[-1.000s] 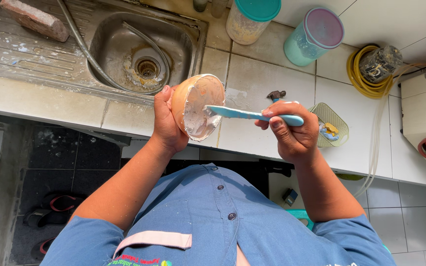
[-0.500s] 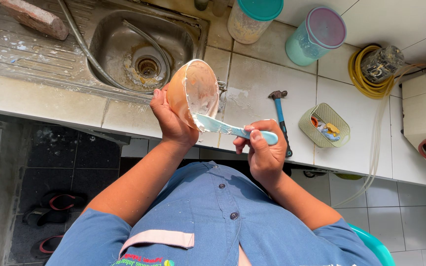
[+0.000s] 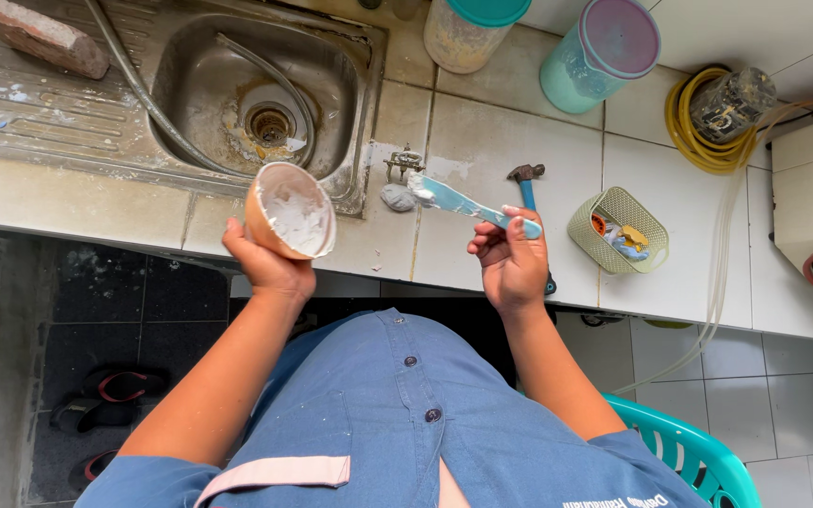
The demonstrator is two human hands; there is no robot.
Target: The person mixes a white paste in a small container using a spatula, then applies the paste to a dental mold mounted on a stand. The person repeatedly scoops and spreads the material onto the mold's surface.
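My left hand (image 3: 265, 265) grips a small brown bowl (image 3: 289, 210) smeared inside with white paste, held over the counter edge beside the sink. My right hand (image 3: 510, 259) holds a light blue spatula (image 3: 468, 203) by its handle, its paste-coated tip pointing left toward a grey lump (image 3: 396, 197) on the tiled counter. The spatula tip is clear of the bowl, a short way to its right.
A steel sink (image 3: 181, 71) holds a hose and a brick lies on its drainboard. A hammer (image 3: 526, 180), a small mesh basket (image 3: 583, 224), two lidded plastic jars (image 3: 599, 56), a coiled yellow hose (image 3: 708, 141) and a metal fitting (image 3: 404, 163) are on the tiled counter (image 3: 482, 122). A turquoise chair (image 3: 689, 452) is at lower right.
The spatula has come out of the bowl and moved right, toward the grey lump. The bowl has dropped lower and tilted more upward.
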